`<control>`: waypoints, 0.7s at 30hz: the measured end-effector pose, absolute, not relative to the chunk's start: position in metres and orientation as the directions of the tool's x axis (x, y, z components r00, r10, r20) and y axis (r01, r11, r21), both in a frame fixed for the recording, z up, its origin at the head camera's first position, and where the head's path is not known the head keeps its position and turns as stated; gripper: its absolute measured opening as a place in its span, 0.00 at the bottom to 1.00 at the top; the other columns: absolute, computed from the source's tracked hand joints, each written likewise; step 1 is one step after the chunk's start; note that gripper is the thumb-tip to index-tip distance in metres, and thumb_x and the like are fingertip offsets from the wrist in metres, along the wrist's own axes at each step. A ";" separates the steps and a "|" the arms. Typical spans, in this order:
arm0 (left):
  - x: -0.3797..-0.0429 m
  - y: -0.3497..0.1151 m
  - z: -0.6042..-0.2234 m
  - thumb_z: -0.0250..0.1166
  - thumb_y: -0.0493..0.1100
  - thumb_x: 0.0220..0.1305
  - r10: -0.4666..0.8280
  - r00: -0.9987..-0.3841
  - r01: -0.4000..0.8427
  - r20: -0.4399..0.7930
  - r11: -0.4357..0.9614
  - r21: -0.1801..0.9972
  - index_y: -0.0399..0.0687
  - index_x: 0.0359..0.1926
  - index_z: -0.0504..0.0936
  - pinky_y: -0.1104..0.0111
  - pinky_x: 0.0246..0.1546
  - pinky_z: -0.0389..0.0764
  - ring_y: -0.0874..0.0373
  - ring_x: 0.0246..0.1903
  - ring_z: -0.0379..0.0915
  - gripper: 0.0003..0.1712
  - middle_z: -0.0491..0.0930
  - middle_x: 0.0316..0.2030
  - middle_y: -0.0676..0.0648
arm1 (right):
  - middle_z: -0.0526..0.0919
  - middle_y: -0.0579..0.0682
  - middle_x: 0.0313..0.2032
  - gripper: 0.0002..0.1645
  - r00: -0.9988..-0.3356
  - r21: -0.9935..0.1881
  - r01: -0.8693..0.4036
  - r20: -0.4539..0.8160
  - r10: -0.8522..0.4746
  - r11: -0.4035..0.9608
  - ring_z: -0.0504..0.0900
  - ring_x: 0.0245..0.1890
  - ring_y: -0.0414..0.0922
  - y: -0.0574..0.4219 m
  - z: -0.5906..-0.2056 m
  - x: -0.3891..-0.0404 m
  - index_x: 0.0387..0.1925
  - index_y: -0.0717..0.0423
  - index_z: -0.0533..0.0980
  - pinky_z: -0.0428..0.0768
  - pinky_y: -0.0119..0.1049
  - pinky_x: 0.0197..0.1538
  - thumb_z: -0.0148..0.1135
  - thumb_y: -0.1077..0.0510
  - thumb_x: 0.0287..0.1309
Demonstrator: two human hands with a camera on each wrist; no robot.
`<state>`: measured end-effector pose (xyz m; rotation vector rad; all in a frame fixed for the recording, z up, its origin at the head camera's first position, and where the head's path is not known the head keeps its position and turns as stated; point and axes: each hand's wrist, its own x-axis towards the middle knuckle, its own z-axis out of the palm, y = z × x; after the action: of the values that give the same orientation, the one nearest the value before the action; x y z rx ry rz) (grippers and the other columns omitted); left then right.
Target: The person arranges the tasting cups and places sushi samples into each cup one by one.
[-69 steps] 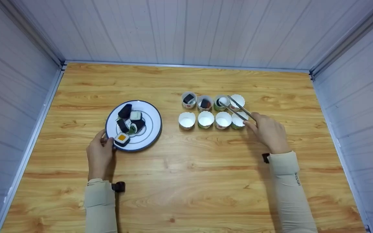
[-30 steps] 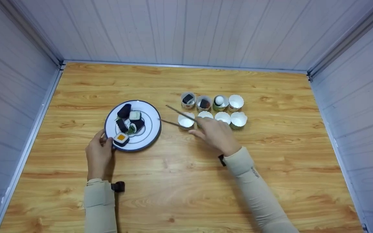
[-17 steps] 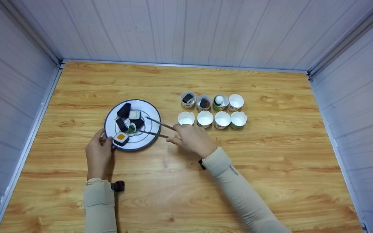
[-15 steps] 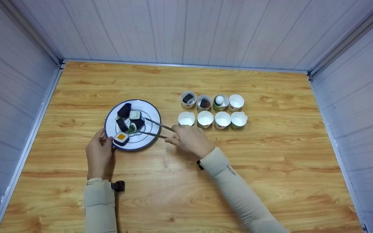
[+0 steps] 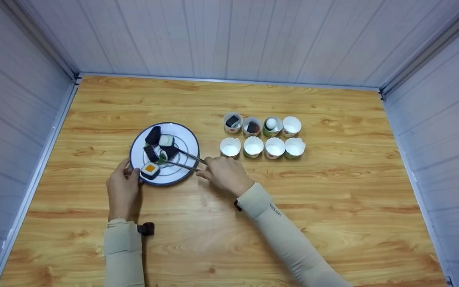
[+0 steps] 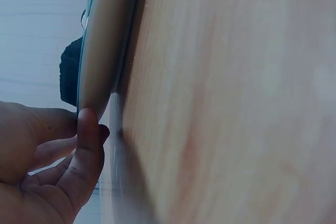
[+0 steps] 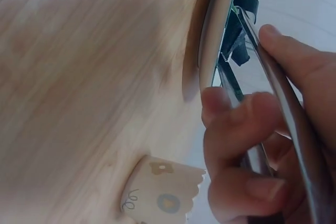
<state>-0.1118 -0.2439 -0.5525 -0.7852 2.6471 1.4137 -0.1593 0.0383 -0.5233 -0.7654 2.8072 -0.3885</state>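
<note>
My left hand (image 5: 122, 189) pinches the near left rim of a white, blue-edged plate (image 5: 189, 137), thumb above and fingers beneath in the left wrist view. Several sushi pieces lie on the plate, among them an orange-centred roll (image 5: 150, 170), a pale-topped piece (image 5: 166, 140) and a dark triangular one (image 5: 153, 136). My right hand (image 5: 226, 174) holds metal tongs (image 7: 286, 100) from the right. Their spread tips lie low over the plate, either side of a dark piece with a white and green end (image 5: 169, 152); whether they touch it I cannot tell.
Paper cups stand in two rows right of the plate. Dark pieces lie in the back-row cups at left (image 5: 232, 122) and second (image 5: 252, 126); the third cup (image 5: 273, 126) has a white-topped piece. A front-row cup (image 5: 230, 147) stands near my right hand.
The tongs have let go of the white-topped piece in the third back cup. My right hand has swung left and brought the tongs over the plate. My left hand has stayed put.
</note>
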 end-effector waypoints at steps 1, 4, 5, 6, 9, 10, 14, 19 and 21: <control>-0.112 -0.244 -0.552 0.53 0.40 0.77 -0.413 -0.871 -0.451 -0.267 0.455 0.768 0.48 0.75 0.63 0.68 0.45 0.82 0.50 0.50 0.77 0.29 0.78 0.56 0.38 | 0.79 0.43 0.28 0.27 -0.844 -0.304 -0.470 -0.121 -0.522 0.829 0.80 0.27 0.46 0.039 -0.524 -0.159 0.41 0.50 0.78 0.80 0.45 0.29 0.55 0.32 0.67; -0.112 -0.245 -0.552 0.53 0.41 0.77 -0.408 -0.869 -0.455 -0.279 0.442 0.773 0.49 0.75 0.63 0.68 0.46 0.82 0.51 0.50 0.76 0.29 0.78 0.56 0.39 | 0.77 0.43 0.26 0.26 -0.844 -0.313 -0.474 -0.104 -0.526 0.823 0.79 0.27 0.46 0.041 -0.525 -0.159 0.40 0.50 0.78 0.79 0.46 0.29 0.56 0.33 0.67; -0.112 -0.245 -0.552 0.53 0.41 0.77 -0.406 -0.869 -0.456 -0.282 0.438 0.775 0.49 0.75 0.62 0.68 0.46 0.82 0.51 0.50 0.76 0.29 0.78 0.55 0.39 | 0.77 0.44 0.26 0.25 -0.845 -0.316 -0.474 -0.101 -0.526 0.822 0.79 0.27 0.46 0.041 -0.526 -0.159 0.40 0.50 0.78 0.79 0.46 0.29 0.56 0.33 0.67; -0.112 -0.245 -0.552 0.52 0.41 0.77 -0.402 -0.870 -0.456 -0.285 0.435 0.777 0.49 0.75 0.62 0.68 0.46 0.82 0.51 0.50 0.76 0.29 0.78 0.55 0.39 | 0.77 0.44 0.26 0.25 -0.846 -0.319 -0.473 -0.097 -0.525 0.821 0.79 0.27 0.46 0.042 -0.525 -0.159 0.40 0.50 0.78 0.79 0.46 0.29 0.56 0.33 0.67; -0.112 -0.246 -0.552 0.52 0.40 0.77 -0.398 -0.869 -0.459 -0.294 0.426 0.780 0.49 0.76 0.62 0.68 0.47 0.81 0.51 0.50 0.76 0.29 0.78 0.54 0.39 | 0.77 0.44 0.27 0.25 -0.847 -0.326 -0.472 -0.091 -0.524 0.819 0.79 0.28 0.47 0.043 -0.525 -0.159 0.40 0.51 0.78 0.79 0.46 0.30 0.56 0.33 0.67; -0.112 -0.246 -0.552 0.52 0.40 0.77 -0.399 -0.868 -0.462 -0.298 0.423 0.780 0.49 0.76 0.62 0.68 0.47 0.81 0.51 0.50 0.76 0.29 0.78 0.54 0.40 | 0.78 0.44 0.27 0.25 -0.847 -0.326 -0.474 -0.088 -0.525 0.818 0.79 0.28 0.46 0.044 -0.525 -0.158 0.40 0.51 0.78 0.79 0.46 0.30 0.56 0.34 0.67; -0.112 -0.245 -0.551 0.52 0.41 0.77 -0.400 -0.863 -0.470 -0.307 0.418 0.777 0.50 0.76 0.62 0.68 0.48 0.81 0.51 0.51 0.76 0.29 0.77 0.55 0.40 | 0.79 0.44 0.28 0.25 -0.849 -0.323 -0.470 -0.088 -0.521 0.821 0.80 0.29 0.46 0.043 -0.526 -0.158 0.41 0.51 0.78 0.80 0.45 0.31 0.56 0.34 0.67; -0.111 -0.245 -0.552 0.53 0.41 0.77 -0.398 -0.880 -0.435 -0.258 0.461 0.773 0.48 0.75 0.63 0.68 0.44 0.81 0.51 0.50 0.77 0.28 0.78 0.56 0.38 | 0.79 0.43 0.28 0.27 -0.860 -0.314 -0.451 -0.098 -0.501 0.836 0.81 0.28 0.46 0.039 -0.526 -0.157 0.39 0.51 0.77 0.80 0.46 0.30 0.55 0.32 0.67; -0.110 -0.245 -0.552 0.53 0.41 0.77 -0.396 -0.888 -0.418 -0.235 0.479 0.772 0.47 0.74 0.64 0.69 0.42 0.81 0.50 0.50 0.77 0.28 0.79 0.55 0.38 | 0.79 0.44 0.28 0.27 -0.863 -0.312 -0.443 -0.106 -0.494 0.841 0.81 0.29 0.47 0.038 -0.526 -0.156 0.38 0.50 0.77 0.80 0.47 0.30 0.55 0.32 0.67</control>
<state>-0.1104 -0.2451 -0.5521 -0.7383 2.6806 1.4091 -0.1563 0.0376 -0.5265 -0.7283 2.8369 -0.4159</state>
